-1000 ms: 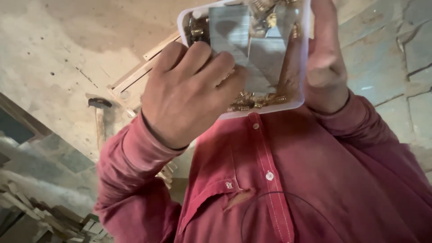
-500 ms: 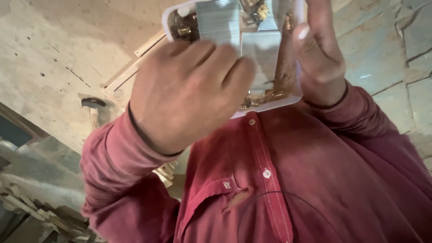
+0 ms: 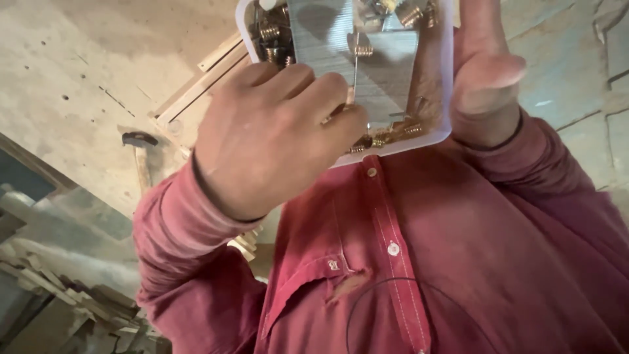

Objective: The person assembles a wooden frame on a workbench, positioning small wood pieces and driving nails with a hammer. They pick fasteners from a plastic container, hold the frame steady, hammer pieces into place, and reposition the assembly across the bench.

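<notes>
left hand: my fingers curled into the white plastic box, knuckles to camera
right hand: grips box's side
box contents: brass screws, grey strips
background: hammer on floor

- A pale, rough plaster surface, pitted with small holes, filled the upper left.
- A hammer lay against it.
- Thin wooden battens crossed nearby.
- Grey block masonry showed at right.
- Scrap timber was heaped lower left.
</notes>
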